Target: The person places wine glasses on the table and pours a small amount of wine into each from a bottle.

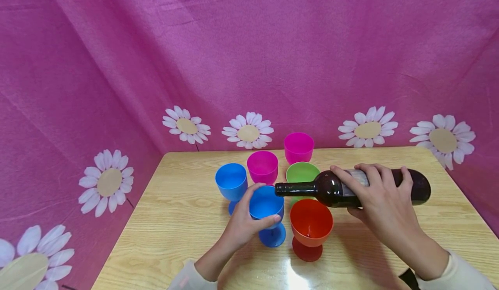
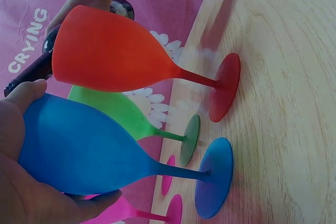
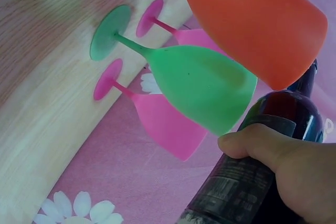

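My left hand (image 1: pixel 242 223) holds the bowl of the nearer blue goblet (image 2: pixel 89 148) between thumb and fingers. The goblet stands upright with its foot on the table. A dark glass wine bottle (image 1: pixel 329 188) lies nearly level in the air, gripped round its labelled body by my right hand (image 1: pixel 383 203). Its mouth points left and is at the right rim of that blue goblet. No stream of liquid shows. Just right of the blue goblet, below the bottle, stands an orange-red goblet (image 1: pixel 309 225). Behind it a green goblet (image 3: pixel 199 85) is partly hidden by the bottle.
Another blue goblet (image 1: pixel 231 182) stands behind my left hand. Two pink goblets, one nearer (image 1: pixel 263 167) and one farther back (image 1: pixel 299 148), stand near the far edge of the wooden table (image 1: pixel 175 220). A pink cloth with daisies (image 1: pixel 273 65) hangs behind and at the sides.
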Demonstrator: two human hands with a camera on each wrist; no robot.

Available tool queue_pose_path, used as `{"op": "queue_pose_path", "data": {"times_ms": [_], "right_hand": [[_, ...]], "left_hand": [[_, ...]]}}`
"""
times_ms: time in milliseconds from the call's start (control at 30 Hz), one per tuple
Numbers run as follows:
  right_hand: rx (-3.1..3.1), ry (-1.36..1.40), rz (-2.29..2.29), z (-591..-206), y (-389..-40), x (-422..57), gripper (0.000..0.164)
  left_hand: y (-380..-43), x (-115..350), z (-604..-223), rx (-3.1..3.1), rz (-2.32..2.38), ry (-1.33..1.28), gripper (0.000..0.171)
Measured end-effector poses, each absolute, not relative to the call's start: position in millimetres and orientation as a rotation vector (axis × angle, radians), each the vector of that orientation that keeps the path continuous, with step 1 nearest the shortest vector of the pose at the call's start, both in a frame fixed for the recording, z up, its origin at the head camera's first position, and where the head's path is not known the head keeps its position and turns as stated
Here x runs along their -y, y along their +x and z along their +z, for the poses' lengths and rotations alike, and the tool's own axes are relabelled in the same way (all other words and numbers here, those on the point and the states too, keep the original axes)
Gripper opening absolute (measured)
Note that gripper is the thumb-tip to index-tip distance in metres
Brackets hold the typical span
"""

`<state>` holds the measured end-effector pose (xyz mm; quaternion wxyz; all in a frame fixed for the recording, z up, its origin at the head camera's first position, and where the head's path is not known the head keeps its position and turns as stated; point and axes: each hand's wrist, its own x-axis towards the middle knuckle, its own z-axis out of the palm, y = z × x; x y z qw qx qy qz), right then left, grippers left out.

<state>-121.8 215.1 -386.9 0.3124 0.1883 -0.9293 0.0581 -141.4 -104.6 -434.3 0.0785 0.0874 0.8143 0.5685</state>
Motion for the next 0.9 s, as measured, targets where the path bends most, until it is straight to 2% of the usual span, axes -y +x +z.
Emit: {"op": "queue_pose_path", "data": {"times_ms": [900], "right_hand": [[2.467, 0.51, 0.112, -384.7, -122.0, -212.8, 0.109]], "left_hand": [[-140.3, 104.9, -434.1, -2.439, 1.712, 0.264, 0.086]]}}
